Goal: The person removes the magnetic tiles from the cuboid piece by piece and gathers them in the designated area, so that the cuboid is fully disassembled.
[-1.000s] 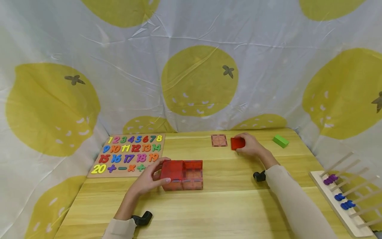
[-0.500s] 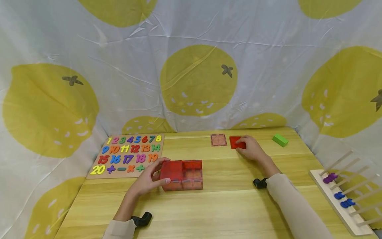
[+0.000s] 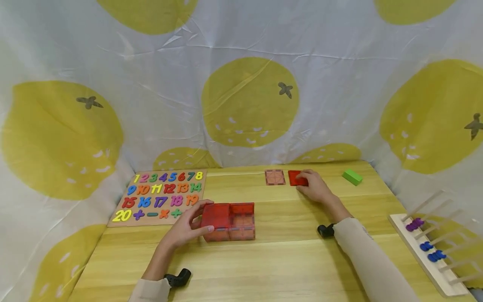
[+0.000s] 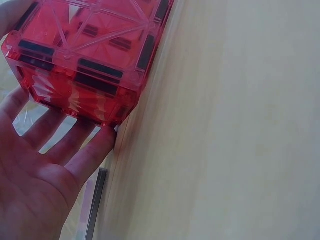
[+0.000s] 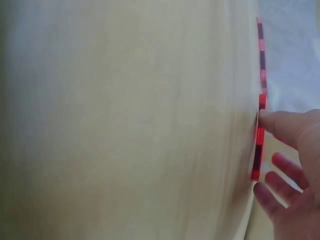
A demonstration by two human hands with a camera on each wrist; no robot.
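At the middle left of the head view, a red translucent magnetic-tile box point(image 3: 228, 221) stands on the table. Its left half is covered by a tile; its right half is uncovered at the top. My left hand point(image 3: 185, 226) grips the box's left end, thumb at the front and fingers toward the back. The left wrist view shows those fingers point(image 4: 75, 145) against its side. Farther off, a red square magnetic tile point(image 3: 294, 177) lies flat. My right hand point(image 3: 314, 186) touches it; in the right wrist view one digit meets its edge while other fingers point(image 5: 280, 187) stay spread beside it.
Left of the red tile lies a pale pink magnetic tile point(image 3: 274, 177). A number board point(image 3: 158, 195) is behind my left hand. Right of my right hand are a green block point(image 3: 352, 177) and a wooden peg rack point(image 3: 426, 256) with beads. A lemon-print curtain point(image 3: 249, 100) hangs behind the table.
The red tile under my right hand was tilted up a second ago and now lies flat beside the pink tile. My left hand and the box have stayed in place.
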